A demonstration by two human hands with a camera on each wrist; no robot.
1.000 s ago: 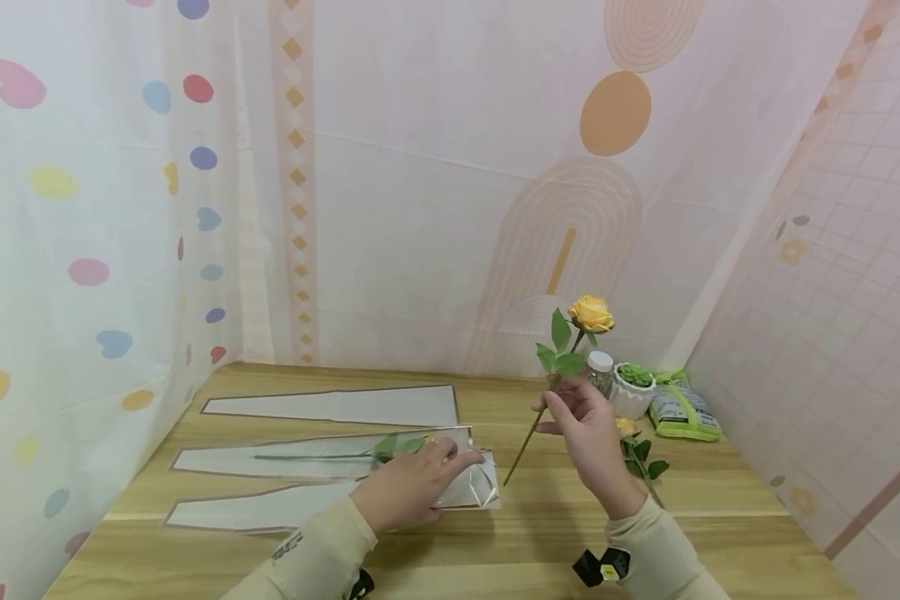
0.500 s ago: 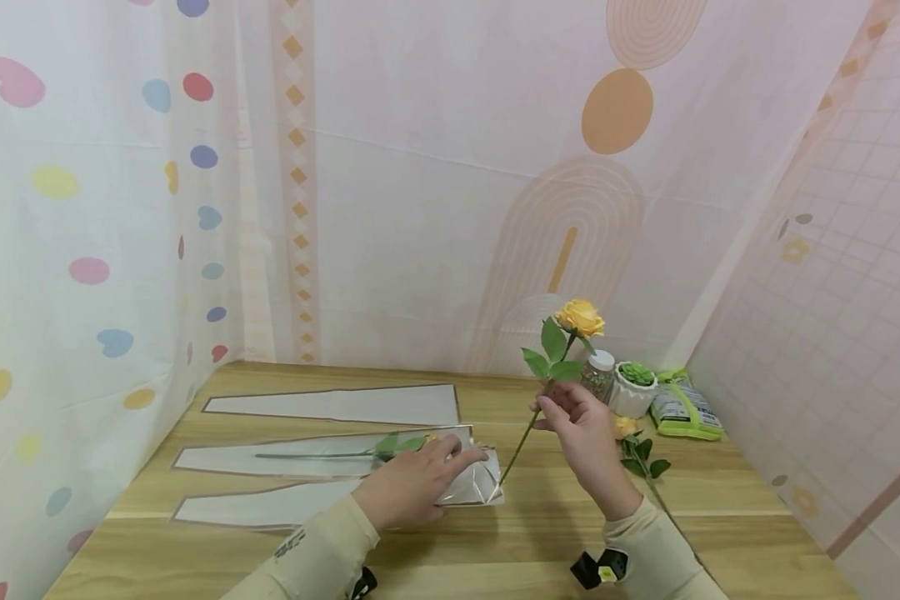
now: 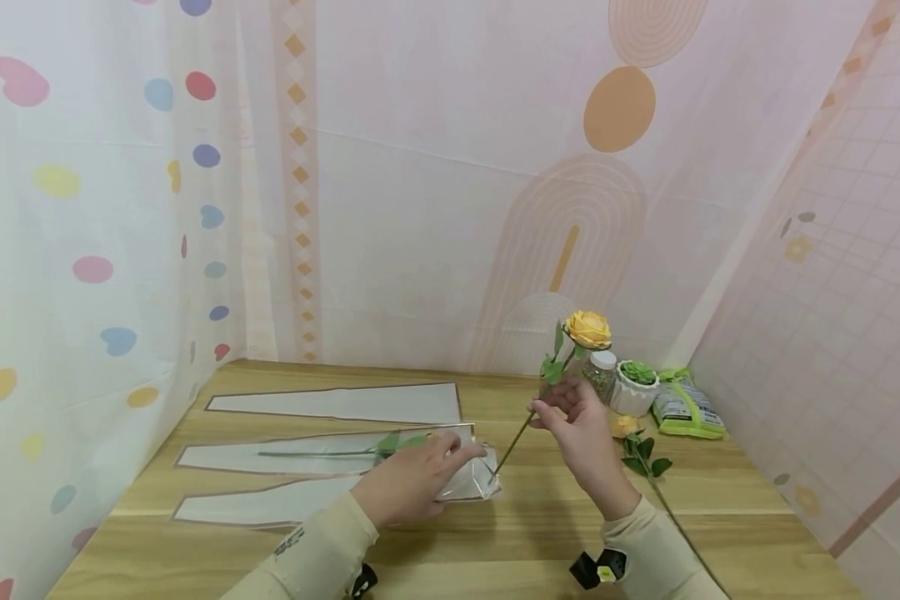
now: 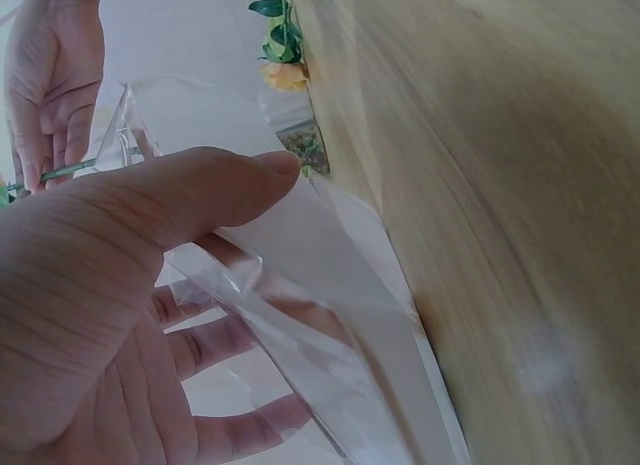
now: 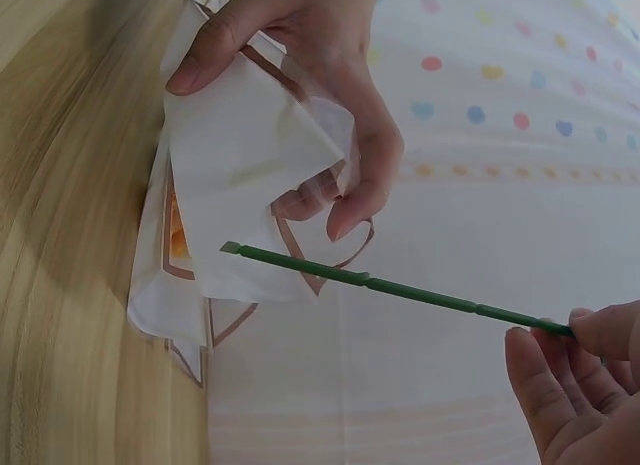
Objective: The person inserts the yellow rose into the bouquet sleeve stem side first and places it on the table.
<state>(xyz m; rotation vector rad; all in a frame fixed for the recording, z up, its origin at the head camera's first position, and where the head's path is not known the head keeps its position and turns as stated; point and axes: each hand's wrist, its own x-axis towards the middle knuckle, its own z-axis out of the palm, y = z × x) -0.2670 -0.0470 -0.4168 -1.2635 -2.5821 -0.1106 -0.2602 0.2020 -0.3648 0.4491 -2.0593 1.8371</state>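
My left hand (image 3: 412, 483) grips the wide end of the front flower sleeve (image 3: 270, 503), a tapered white and clear wrapper with a brown border. In the right wrist view the left thumb and fingers spread the mouth of this sleeve (image 5: 250, 155) apart. My right hand (image 3: 581, 433) pinches the green stem (image 5: 400, 288) of a yellow rose (image 3: 588, 330), bloom up and tilted. The cut end of the stem is at the sleeve's mouth; whether it is inside, I cannot tell. Behind, a middle sleeve (image 3: 217, 460) contains another rose, its bloom mostly hidden by my left hand.
A third sleeve (image 3: 390, 402) lies flat at the back of the wooden table (image 3: 540, 533). To the right lies another yellow rose (image 3: 642, 450). Behind it stand a white-lidded jar (image 3: 600, 375), a potted succulent (image 3: 635, 390) and a green-edged packet (image 3: 686, 410).
The right hand has lowered the rose slightly and turned it, bringing the stem's end leftward to the sleeve's mouth. The left hand keeps its hold, with the sleeve's mouth slightly raised.
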